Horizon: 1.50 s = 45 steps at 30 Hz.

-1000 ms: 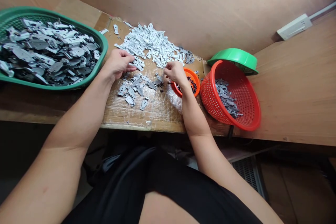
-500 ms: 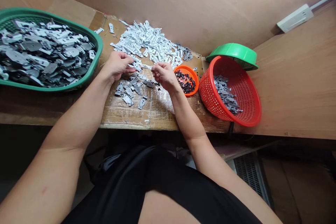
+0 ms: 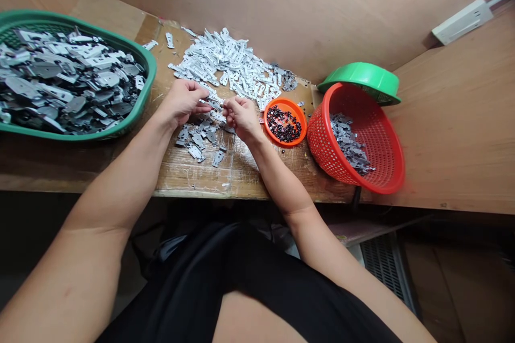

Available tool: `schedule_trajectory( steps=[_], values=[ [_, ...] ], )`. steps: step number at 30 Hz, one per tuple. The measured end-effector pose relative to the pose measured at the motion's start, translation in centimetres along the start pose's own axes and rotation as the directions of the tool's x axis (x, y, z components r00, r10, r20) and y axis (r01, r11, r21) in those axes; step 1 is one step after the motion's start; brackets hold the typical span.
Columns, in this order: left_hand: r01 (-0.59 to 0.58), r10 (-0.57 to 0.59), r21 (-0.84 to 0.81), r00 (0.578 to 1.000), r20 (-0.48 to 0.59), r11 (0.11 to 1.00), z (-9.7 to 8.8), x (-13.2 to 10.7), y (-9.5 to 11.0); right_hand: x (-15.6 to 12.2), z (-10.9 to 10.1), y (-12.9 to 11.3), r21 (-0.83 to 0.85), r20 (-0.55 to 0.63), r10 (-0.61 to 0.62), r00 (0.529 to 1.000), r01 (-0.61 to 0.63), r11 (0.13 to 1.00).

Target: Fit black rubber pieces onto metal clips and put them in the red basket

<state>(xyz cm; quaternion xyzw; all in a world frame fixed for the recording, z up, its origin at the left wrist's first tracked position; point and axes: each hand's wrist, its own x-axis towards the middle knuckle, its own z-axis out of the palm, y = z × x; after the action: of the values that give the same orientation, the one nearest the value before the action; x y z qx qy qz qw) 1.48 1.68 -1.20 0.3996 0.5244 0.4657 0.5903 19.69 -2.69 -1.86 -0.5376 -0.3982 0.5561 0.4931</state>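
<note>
Left hand (image 3: 183,102) and right hand (image 3: 241,117) pinch one plate (image 3: 214,103). Right of them, the basket (image 3: 382,123) holds little; the pile (image 3: 225,61) beyond looks barely dented.

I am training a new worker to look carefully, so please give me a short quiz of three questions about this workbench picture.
1. True or false: the orange bowl holds small dark parts.
2. The red basket stands: A) left of the orange bowl; B) right of the orange bowl; C) inside the orange bowl.
3. Fill in: the left hand and the right hand meet over loose grey ____ pieces on the bench.
Key: 1 true; 2 B; 3 metal.
</note>
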Motion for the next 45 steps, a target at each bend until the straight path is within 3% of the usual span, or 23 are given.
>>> schedule_trajectory(
  steps=[18, 26, 31, 37, 39, 41, 43, 45],
  values=[
    [-0.002, 0.002, -0.009, 1.000, 0.009, 1.000, 0.1, -0.8, 0.4, -1.4, 1.0, 0.2, 0.020, -0.008, 0.032, 0.999, -0.032, 0.999],
    [-0.013, 0.013, 0.012, 1.000, 0.009, 1.000, -0.4, -0.7, 0.4, -1.6, 1.3, 0.4, -0.053, -0.083, 0.067, 0.994, -0.071, 0.996],
    [-0.013, 0.013, 0.002, 1.000, -0.007, 1.000, -0.3, -0.5, 0.3, -1.5, 1.0, 0.6, -0.065, -0.040, 0.097, 0.994, -0.099, 0.993],
    [-0.044, 0.045, 0.033, 0.999, -0.013, 0.998, 0.4, -1.0, 0.3, -0.8, -0.1, 0.6, -0.067, 0.128, 0.128, 0.983, -0.121, 0.990],
    [-0.027, 0.026, 0.026, 0.999, 0.035, 0.999, 0.3, -1.4, 0.9, -0.8, -0.7, 0.3, -0.114, 0.141, 0.077, 0.987, -0.061, 0.992],
    [0.050, -0.050, 0.009, 0.992, 0.113, 0.999, 0.0, -1.8, 1.6, -0.9, -1.5, -0.1, -0.210, 0.151, -0.060, 0.987, 0.091, 0.973],
    [0.166, -0.171, 0.041, 0.965, 0.201, 0.985, -0.4, -2.1, 2.1, -1.1, -2.4, -0.6, -0.333, 0.203, -0.228, 0.952, 0.286, 0.899],
    [0.227, -0.253, 0.123, 0.925, 0.283, 0.966, -0.6, -2.3, 2.1, -1.2, -3.4, -0.9, -0.427, 0.284, -0.322, 0.903, 0.420, 0.801]
  ],
)
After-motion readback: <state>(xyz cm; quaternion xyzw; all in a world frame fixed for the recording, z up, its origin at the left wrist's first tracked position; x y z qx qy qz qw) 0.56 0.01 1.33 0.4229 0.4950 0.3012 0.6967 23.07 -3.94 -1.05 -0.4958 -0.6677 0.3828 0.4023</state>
